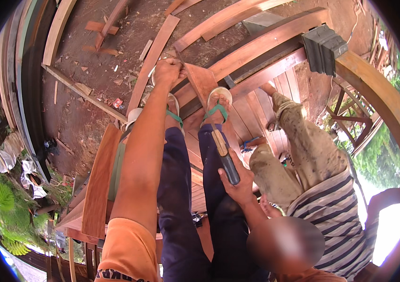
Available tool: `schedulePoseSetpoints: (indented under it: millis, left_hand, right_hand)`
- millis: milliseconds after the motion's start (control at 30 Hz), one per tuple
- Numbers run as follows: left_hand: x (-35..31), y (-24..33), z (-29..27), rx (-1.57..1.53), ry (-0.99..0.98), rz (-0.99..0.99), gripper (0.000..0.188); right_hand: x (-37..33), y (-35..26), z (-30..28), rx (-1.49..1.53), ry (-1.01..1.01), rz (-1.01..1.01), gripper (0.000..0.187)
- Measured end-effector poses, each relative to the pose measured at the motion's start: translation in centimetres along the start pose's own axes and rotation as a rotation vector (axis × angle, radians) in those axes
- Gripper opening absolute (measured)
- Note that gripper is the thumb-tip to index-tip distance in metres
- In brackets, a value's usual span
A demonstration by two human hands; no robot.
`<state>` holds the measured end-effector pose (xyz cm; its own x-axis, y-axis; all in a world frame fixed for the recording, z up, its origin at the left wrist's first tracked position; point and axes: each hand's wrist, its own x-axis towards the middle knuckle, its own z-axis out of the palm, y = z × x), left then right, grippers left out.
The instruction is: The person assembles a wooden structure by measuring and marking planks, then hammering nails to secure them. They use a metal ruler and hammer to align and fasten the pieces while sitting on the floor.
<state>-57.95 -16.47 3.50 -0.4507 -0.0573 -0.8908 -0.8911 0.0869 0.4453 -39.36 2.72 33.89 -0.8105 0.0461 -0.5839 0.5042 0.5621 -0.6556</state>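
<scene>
My left hand (pixel 168 73) is stretched far forward, its fingers closed beside the upper end of a reddish wooden board (pixel 201 81). Whatever is pinched in them is too small to make out. In my right hand (pixel 241 181), held over my right thigh, is a tool (pixel 223 152) with a wooden shaft and a black grip. The shaft points forward toward my right foot; its far end is hard to see. My feet, in sandals with green straps (pixel 216 110), rest on the timber structure near the board.
To the right, a person in a striped shirt (pixel 327 211) and stained trousers is close to my right arm. Long wooden beams (pixel 266 44) run across the front, with a dark moulded block (pixel 323 49) at one end. Planks lie on the littered dirt floor (pixel 82 70); a board (pixel 101 188) stands left.
</scene>
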Motion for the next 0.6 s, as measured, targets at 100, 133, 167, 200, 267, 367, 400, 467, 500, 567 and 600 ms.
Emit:
schedulePoseSetpoints:
  millis: [100,133,167,200,267,367,400,467,500,567,600]
  left_hand:
    - [0.3,-0.2,0.0,-0.061,-0.015,0.016,0.014]
    - [0.1,0.0,-0.1,-0.067,-0.007,0.021,0.014]
    - [-0.2,0.2,-0.1,-0.061,-0.015,0.026,0.014]
    - [-0.4,0.4,-0.1,-0.056,-0.024,0.032,0.014]
    - [-0.4,0.4,-0.3,-0.04,-0.039,0.039,0.014]
    - [-0.2,0.6,-0.5,0.003,-0.062,0.036,0.014]
    - [-0.1,0.7,-0.5,0.019,-0.064,0.034,0.014]
    - [0.0,0.5,-0.5,0.016,-0.066,0.04,0.014]
    - [0.2,0.5,-0.7,0.0,-0.067,0.05,0.014]
    - [0.1,0.3,-0.6,-0.019,-0.077,0.05,0.013]
    - [0.1,0.1,-0.6,-0.021,-0.084,0.04,0.013]
  right_hand:
    - [0.4,0.5,0.0,0.014,-0.002,-0.038,0.066]
    - [0.6,0.6,0.1,0.015,0.005,-0.061,0.066]
    - [0.6,0.7,0.0,0.035,-0.005,-0.034,0.066]
    - [0.6,0.8,-0.1,0.055,-0.016,-0.009,0.066]
    - [0.6,0.9,-0.4,0.064,-0.031,0.009,0.067]
    - [0.3,1.1,-0.8,0.049,-0.024,-0.004,0.066]
    - [0.3,1.2,-0.9,0.05,-0.011,-0.011,0.066]
    - [0.4,1.0,-1.3,0.075,-0.016,0.025,0.065]
    - [0.4,1.1,-1.2,0.099,-0.031,0.054,0.065]
    - [0.1,1.4,-1.0,0.143,-0.061,0.112,0.064]
    - [-0.2,1.4,-1.1,0.111,-0.057,0.094,0.064]
